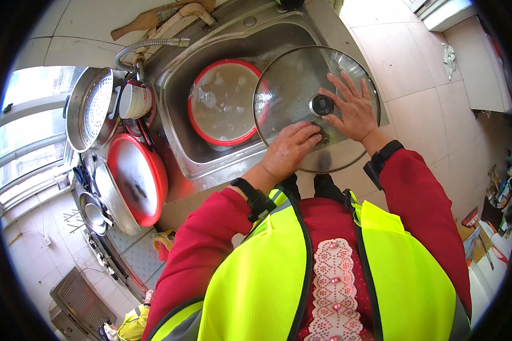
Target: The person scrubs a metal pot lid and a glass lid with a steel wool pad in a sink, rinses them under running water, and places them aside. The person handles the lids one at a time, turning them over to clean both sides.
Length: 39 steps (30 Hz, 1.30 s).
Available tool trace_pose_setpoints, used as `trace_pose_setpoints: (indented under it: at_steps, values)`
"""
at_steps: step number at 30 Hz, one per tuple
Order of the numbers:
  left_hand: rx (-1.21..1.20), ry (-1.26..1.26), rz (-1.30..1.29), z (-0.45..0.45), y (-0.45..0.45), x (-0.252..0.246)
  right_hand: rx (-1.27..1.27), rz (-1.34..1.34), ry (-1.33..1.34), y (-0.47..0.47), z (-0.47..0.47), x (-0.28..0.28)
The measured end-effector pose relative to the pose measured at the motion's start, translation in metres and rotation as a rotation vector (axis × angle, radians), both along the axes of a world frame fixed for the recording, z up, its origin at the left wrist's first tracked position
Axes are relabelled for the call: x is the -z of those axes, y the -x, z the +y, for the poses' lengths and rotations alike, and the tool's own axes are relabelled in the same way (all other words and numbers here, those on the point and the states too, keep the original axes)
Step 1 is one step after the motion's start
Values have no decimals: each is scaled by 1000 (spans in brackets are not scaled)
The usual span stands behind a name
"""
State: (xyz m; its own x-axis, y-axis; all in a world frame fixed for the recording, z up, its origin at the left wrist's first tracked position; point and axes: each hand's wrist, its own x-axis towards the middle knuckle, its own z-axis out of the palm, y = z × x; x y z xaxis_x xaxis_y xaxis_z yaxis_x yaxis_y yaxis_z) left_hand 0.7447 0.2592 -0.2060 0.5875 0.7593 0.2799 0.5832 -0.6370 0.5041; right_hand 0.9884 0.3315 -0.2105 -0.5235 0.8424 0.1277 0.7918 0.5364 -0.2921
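A large round glass pot lid (286,81) with a metal rim spans the right part of the sink and its front edge. My right hand (356,113) is at its black knob (323,105), thumb and forefinger on either side, the other fingers spread over the glass. Under the fingertips of my left hand (288,149) a dark scouring pad (323,137) presses against the lid, partly hidden. Seen partly through the glass, a red-rimmed basin (224,102) of cloudy, sudsy water stands in the steel sink (177,128).
A flexible faucet hose (153,42) arches over the sink's left end. Left of it crowd a steel steamer pot (83,128), white bowls (133,101) and a tilted red-rimmed basin (164,187). Another person in a yellow vest (134,324) is at lower left.
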Motion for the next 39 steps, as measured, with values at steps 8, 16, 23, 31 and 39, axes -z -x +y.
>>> trace_pose_setpoints:
  at_steps: [8, 16, 23, 31, 39]
  values:
    - [-170, -181, 88, 29, -17, -16, -22, -14, 15, -5, 3, 7]
    - [-178, -87, 111, 6, -33, -8, -38, -17, 62, -7, 7, 14]
    - [-99, -72, 100, 5, -47, -13, -31, 0, 111, -8, 8, 12]
    - [15, -54, 139, 7, -32, -9, -23, 19, 112, -9, 8, 14]
    - [-115, -159, 102, 9, -44, -23, -24, -2, 125, -7, 8, 11]
